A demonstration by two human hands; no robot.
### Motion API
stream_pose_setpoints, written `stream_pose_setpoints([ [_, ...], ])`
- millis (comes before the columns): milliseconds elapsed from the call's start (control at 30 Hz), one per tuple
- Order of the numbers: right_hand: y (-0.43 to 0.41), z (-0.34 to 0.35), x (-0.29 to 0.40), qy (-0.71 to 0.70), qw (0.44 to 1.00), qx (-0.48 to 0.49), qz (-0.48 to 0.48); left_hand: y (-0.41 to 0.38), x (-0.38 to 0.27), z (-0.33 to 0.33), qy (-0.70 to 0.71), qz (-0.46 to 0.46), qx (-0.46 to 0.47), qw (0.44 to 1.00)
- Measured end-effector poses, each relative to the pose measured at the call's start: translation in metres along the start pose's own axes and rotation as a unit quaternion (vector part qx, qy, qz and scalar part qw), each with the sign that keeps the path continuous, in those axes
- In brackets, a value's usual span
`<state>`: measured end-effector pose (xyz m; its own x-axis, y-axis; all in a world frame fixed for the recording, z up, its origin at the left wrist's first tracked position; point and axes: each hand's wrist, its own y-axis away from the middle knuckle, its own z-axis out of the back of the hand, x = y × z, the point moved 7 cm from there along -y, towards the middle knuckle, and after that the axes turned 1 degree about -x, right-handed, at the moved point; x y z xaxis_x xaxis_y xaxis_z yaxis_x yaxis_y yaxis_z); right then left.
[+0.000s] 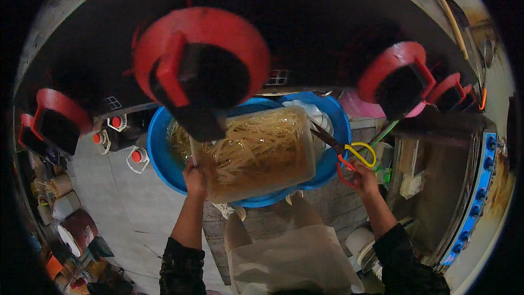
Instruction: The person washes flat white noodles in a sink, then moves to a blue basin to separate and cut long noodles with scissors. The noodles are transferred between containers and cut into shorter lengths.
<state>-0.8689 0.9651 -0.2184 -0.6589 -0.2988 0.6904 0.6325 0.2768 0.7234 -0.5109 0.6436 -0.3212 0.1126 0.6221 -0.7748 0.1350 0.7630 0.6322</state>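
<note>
My left hand [195,180] grips the left edge of a clear plastic container [313,143] full of pale, wet noodle-like strands [262,139]. The container lies above two blue plastic tubs [157,147] that stand side by side. More strands show in the left tub, and a whitish plastic bag [323,119] shows in the right one. My right hand [362,178] holds scissors [332,141] with one yellow and one red handle loop. Their blades are apart and point up-left, towards the container's right edge. A dark utensil end overlaps the container's upper left.
Several red ring-shaped holders [204,12] jut out over the dark surface ahead. Jugs with red caps [137,155] stand on the tiled floor at left. A metal unit with a blue knob panel [470,209] is at right, with pots [360,241] low beside it.
</note>
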Motion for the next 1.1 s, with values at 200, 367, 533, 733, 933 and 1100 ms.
stream_pose_setpoints([
  [200,0.035,0.035,-0.03,-0.06,0.996,-0.027,-0.06,-0.041,0.011,0.006,-0.166,-0.139,0.036,0.976],
  [367,0.077,0.024,-0.063,-0.088,0.987,-0.081,-0.104,-0.032,-0.001,-0.015,-0.072,-0.125,0.188,0.972],
  [533,0.119,-0.01,-0.082,-0.133,0.978,-0.041,-0.158,-0.02,-0.043,-0.015,-0.288,-0.36,0.0,0.887],
  [733,0.162,-0.046,-0.121,-0.237,0.949,0.006,-0.207,0.021,-0.121,-0.105,-0.58,-0.524,0.017,0.624],
  [933,0.212,-0.069,-0.158,-0.279,0.933,-0.002,-0.228,-0.024,-0.076,-0.122,-0.697,-0.488,0.031,0.525],
  [1100,0.248,-0.08,-0.157,-0.251,0.937,-0.038,-0.239,0.01,-0.093,-0.098,-0.568,-0.543,0.023,0.618],
])
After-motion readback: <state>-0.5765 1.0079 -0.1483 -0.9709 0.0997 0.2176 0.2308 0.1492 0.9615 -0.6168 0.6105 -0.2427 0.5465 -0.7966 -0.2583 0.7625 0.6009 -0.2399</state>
